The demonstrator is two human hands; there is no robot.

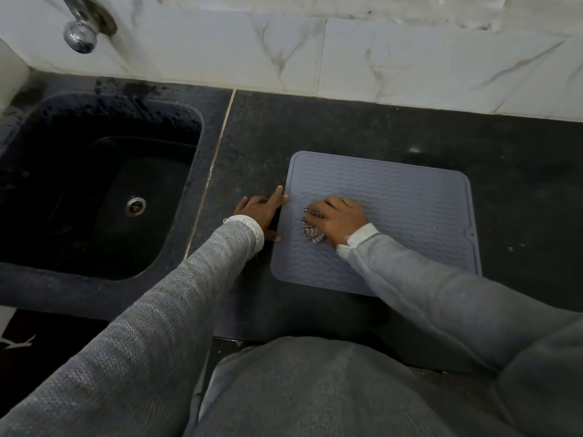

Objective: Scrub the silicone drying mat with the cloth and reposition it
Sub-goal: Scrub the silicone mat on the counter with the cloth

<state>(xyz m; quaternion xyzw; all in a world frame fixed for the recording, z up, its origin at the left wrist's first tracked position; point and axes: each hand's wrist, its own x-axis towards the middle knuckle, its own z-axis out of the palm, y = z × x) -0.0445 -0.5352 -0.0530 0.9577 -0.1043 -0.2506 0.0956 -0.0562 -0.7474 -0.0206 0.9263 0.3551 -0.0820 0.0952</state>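
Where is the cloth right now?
In the head view, the cloth is bunched under the right hand on the left part of the mat, right of the sink.

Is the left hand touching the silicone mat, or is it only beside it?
Touching. In the head view, the left hand rests on the counter with its fingertips on the silicone mat's left edge.
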